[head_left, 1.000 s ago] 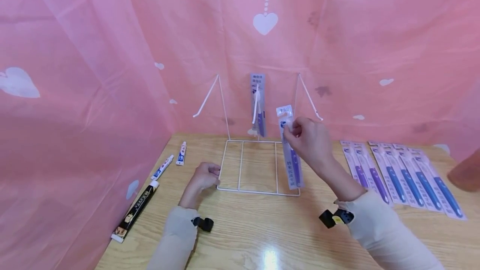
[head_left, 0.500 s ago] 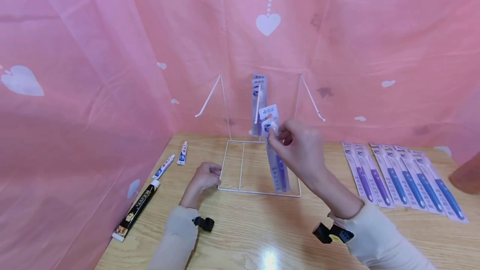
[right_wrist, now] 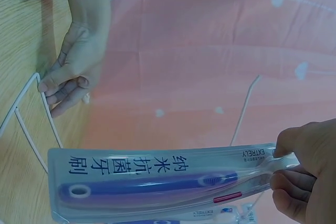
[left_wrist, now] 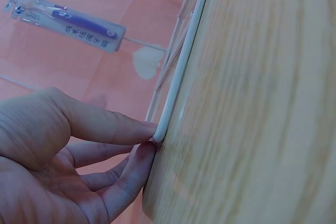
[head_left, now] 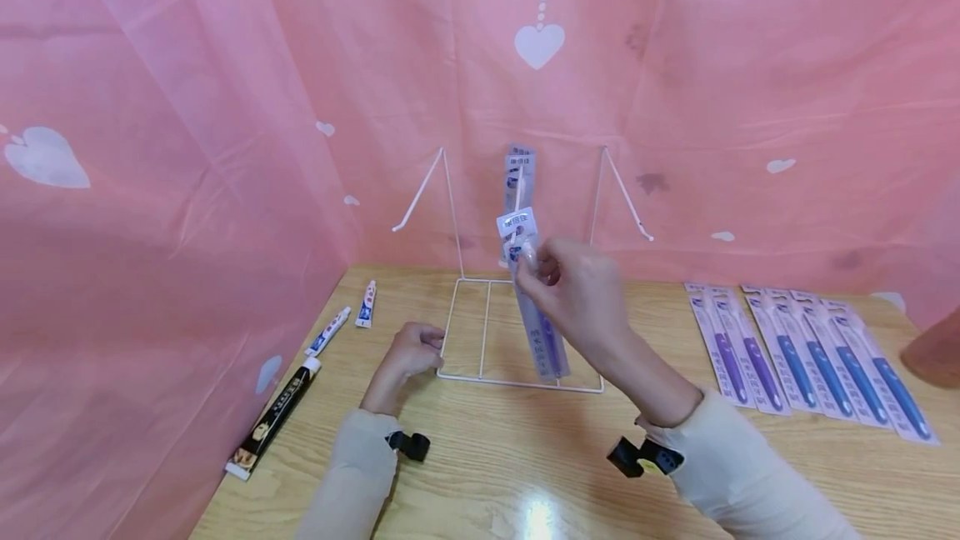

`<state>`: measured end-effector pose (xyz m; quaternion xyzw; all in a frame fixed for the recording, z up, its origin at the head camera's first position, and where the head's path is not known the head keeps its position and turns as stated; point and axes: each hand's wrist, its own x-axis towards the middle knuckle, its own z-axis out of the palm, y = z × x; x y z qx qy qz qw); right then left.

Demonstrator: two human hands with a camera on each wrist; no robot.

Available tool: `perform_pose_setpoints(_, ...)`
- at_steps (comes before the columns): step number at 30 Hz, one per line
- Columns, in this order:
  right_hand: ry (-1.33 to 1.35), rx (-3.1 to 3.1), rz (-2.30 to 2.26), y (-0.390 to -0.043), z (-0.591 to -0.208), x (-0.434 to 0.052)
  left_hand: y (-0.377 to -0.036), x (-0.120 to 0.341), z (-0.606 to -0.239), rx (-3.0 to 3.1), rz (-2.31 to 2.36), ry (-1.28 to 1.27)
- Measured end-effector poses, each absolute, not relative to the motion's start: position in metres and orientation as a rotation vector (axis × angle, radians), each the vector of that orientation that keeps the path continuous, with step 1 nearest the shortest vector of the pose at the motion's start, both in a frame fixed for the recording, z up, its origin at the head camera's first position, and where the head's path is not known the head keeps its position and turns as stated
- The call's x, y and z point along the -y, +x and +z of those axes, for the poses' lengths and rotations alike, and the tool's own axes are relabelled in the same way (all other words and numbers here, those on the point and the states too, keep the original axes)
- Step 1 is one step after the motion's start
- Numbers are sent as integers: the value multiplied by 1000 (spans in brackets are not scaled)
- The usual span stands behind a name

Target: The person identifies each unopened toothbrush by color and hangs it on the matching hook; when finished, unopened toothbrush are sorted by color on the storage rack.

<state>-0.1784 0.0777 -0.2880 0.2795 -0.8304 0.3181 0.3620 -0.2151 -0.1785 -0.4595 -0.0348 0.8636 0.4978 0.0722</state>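
My right hand (head_left: 581,294) pinches the upper part of a packaged purple toothbrush (right_wrist: 147,182) between thumb and fingers. The pack is slightly tilted, its hang hole up, in front of the middle hook of a white wire display rack (head_left: 517,383). Whether the hook's tip is in the hole cannot be told. Behind it, hanging toothbrush packs (head_left: 520,163) are on that same hook, partly covered by the held pack. At the base's near left corner, my left hand (head_left: 408,352) pinches the rack's wire (left_wrist: 182,66) between thumb and finger.
Bare left (head_left: 417,192) and right hooks (head_left: 626,197) flank the middle one. Several packaged purple and blue toothbrushes (head_left: 813,357) lie in a row at right. Two small toothpaste tubes (head_left: 327,332) and a black toothpaste tube (head_left: 273,419) lie at left. A pink curtain (head_left: 675,90) stands behind.
My right hand has carried the toothbrush pack leftward, from near the right hook to in front of the middle hook. My left hand stays on the rack's corner.
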Motion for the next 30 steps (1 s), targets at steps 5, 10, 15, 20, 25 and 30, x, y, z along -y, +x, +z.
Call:
perform_pose_setpoints(5,683,2189,859,-185,-288,-70,-215,179,-458,-2582,1509,-108)
perform_pose_setpoints(10,633,2248,926,-197,-288,-65,-213,179,-457,-2572,1508,-115)
perform_pose_setpoints(15,566,2307,1019,-210,-289,-62,-214,180,-457,-2572,1512,-115)
perform_pose_setpoints(20,508,2333,1013,-231,-289,-59,-215,182,-456,-2571,1507,-118)
perform_pose_setpoints(25,456,2372,978,-256,-286,-56,-215,182,-458,-2560,1530,-127)
perform_pose_setpoints(30,414,2407,937,-277,-283,-57,-214,180,-457,-2558,1534,-110)
